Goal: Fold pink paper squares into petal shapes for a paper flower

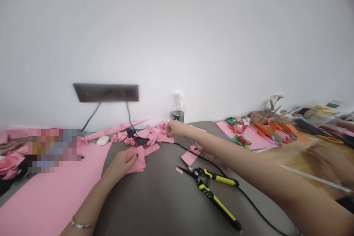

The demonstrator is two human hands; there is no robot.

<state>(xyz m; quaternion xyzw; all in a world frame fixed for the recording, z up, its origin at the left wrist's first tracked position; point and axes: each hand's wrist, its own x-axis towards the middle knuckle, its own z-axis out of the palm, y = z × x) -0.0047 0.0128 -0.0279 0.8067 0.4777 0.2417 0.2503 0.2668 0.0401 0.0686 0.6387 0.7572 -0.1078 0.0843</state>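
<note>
My left hand [124, 160] grips a folded square of pink paper [138, 162] over the grey table, thumb on top. Stretched far forward, my right hand [173, 129] is closed among pink paper scraps [157, 132] in front of the bottle. Its fingertips are partly hidden, so whatever it holds cannot be made out. Nearer to me, yellow-and-black garden snips [207, 182] lie with their handles apart. A small pink paper square [190, 158] and a tiny pink scrap [179, 170] are near the blades.
A plastic bottle [178, 108] stands against the wall. Pink sheets [83, 177] cover the left side, near a white mouse [103, 140]. A black cable [249, 201] crosses the table. Paper flowers [239, 127] lie at right, where another person's hand [320, 152] shows.
</note>
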